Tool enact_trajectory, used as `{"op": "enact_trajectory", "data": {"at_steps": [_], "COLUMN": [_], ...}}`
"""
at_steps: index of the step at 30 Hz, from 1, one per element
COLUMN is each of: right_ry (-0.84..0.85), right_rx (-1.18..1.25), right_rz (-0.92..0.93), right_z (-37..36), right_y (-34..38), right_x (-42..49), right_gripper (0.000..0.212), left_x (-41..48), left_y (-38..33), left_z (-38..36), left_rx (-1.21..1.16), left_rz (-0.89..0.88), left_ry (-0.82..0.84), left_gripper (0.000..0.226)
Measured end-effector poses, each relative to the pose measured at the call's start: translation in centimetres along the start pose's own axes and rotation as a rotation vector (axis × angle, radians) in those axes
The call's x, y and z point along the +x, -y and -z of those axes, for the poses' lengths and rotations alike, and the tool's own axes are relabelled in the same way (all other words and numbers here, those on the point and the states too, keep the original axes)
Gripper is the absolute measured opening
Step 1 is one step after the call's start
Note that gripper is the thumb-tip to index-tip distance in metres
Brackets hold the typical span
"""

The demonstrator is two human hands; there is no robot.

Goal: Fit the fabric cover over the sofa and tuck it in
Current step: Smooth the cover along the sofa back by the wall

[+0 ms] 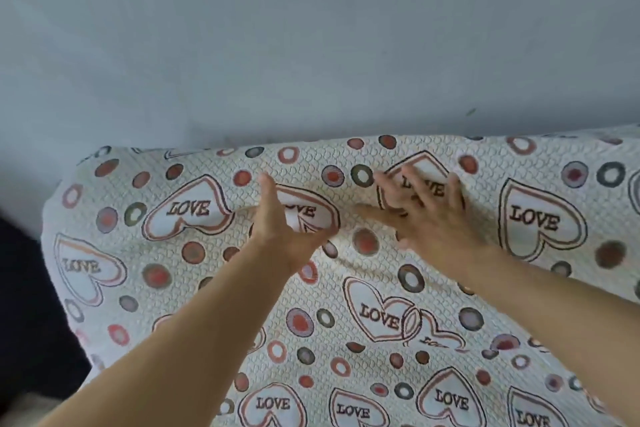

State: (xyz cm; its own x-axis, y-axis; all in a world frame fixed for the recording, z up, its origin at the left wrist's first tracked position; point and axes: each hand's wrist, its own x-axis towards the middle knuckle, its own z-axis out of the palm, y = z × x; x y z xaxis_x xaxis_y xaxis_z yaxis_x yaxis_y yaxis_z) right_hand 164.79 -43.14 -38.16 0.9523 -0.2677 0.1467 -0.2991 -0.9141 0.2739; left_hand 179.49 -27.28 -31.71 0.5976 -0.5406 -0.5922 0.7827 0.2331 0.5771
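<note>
Neither grip is closed on anything: the left hand stands edge-on with its thumb raised and fingers straight, pushing into a crease of the cream quilted fabric cover printed with LOVE hearts and coloured rings. The right hand lies flat just to its right, fingers spread over one heart. The cover is draped over the sofa, hiding it from the far top edge down to the near side. Beyond rises a pale grey-blue wall; a dark shape sits at the left.
</note>
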Motion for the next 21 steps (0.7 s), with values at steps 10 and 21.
{"op": "enact_trajectory", "data": {"at_steps": [10,21], "right_ry": [0.477,0.580], "right_rx": [0.354,0.369], "right_rz": [-0.326,-0.325], "right_z": [1.3,2.0], "right_y": [-7.8,-7.5], "right_x": [5.4,6.2], "right_gripper": [0.124,0.145], "left_x": [2.7,8.2], "left_y": [0.2,-5.9], "left_z": [8.2,6.0], "left_rx": [1.412,2.235], "left_rz": [-0.848,-0.924], "left_ry": [-0.263,-0.185], "left_gripper": [0.072,0.131]}}
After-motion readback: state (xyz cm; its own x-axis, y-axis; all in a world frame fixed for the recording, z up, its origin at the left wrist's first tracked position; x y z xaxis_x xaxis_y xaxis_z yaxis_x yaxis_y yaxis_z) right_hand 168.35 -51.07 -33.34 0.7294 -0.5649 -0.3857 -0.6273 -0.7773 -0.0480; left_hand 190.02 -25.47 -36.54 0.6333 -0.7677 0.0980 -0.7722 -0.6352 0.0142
